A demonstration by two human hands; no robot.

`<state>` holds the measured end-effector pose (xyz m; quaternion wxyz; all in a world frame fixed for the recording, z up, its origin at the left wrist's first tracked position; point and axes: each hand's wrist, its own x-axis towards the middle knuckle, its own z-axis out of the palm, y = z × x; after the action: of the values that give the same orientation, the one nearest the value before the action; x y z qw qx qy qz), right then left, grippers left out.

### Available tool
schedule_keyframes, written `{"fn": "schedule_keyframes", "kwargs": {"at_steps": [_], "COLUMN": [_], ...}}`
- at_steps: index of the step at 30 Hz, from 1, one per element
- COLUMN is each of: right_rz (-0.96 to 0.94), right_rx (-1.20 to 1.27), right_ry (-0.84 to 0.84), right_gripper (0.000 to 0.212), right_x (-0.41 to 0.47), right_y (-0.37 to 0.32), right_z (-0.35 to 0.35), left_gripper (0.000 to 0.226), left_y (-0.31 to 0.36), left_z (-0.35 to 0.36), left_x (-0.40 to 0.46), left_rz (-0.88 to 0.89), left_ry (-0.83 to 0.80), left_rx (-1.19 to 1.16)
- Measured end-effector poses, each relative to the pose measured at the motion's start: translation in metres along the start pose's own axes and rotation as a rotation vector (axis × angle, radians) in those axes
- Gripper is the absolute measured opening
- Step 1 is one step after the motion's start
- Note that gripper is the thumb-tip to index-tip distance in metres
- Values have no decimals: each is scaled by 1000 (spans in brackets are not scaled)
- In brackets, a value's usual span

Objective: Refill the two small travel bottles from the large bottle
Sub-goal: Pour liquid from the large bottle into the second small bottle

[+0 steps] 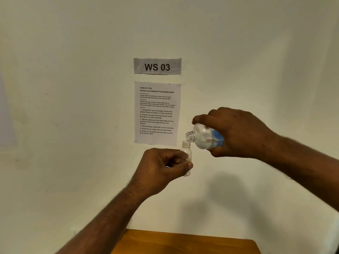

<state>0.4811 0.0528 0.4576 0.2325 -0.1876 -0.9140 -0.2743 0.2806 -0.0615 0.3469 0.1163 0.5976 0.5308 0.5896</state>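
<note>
My right hand (236, 132) grips the large clear bottle (205, 137), which has a blue-and-white label and no cap. The bottle is tilted to the left, its open mouth just above the small one. My left hand (161, 168) holds a small clear travel bottle (187, 153) upright between thumb and fingers, cap off, neck directly under the large bottle's mouth. Both bottles are held in the air in front of the wall. A second small bottle and the caps are out of view.
A white wall fills the view, with a "WS 03" sign (157, 66) and a printed task sheet (157, 113) taped to it. The back edge of a wooden table (185, 241) shows at the bottom.
</note>
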Motion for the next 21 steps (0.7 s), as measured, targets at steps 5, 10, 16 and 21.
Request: {"fn": "schedule_keyframes", "kwargs": {"at_steps": [5,10,16,21], "right_rz": [-18,-20,-23,-28], "right_rx": [-3,-2,-9,-7], "right_ry": [25,27,26,21], "right_gripper": [79,79,79,79], "right_x": [0,1,1,1], "right_y": [1,1,2,3], "right_z": [1,2,3,3], "left_gripper": [16,15,15,16], "left_y": [0,1,0,0], "left_z": [-1,-1,-1,-1], "left_x": [0,0,1,0], "left_rz": [-11,-16,-9,0], "left_ry": [-9,-8,-11,-12], "left_rx": [-12,-26,-12,-3]}}
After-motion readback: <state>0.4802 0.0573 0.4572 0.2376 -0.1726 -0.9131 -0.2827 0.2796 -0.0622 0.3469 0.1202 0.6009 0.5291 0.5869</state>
